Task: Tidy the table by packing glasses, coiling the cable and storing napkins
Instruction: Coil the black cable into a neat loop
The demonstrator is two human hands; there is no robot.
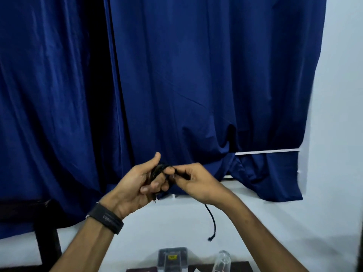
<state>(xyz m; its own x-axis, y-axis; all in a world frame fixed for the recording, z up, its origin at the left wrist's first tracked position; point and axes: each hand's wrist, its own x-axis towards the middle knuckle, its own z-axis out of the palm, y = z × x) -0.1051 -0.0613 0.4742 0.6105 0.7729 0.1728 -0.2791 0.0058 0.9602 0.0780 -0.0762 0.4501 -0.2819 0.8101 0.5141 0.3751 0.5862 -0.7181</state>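
Backdrop: dark blue draped curtain (176, 75).
Left hand (137, 183): grips coiled thin black cable (158, 170).
Right hand (193, 182): pinches cable, tail hanging toward six o'clock.
Worktop (242, 266): possibly a clear glass (222, 262).

Dark blue fabric curtains (176, 75) fill most of my view, hanging against a pale white wall (337, 134). I see a thin white horizontal strip (267, 152) between their folds, and a dark wooden frame (46, 232) low left.

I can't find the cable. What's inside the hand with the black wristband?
Loops of black cable sit in the left hand; the right hand pinches them. One end dangles below. The fingers hide how many loops.
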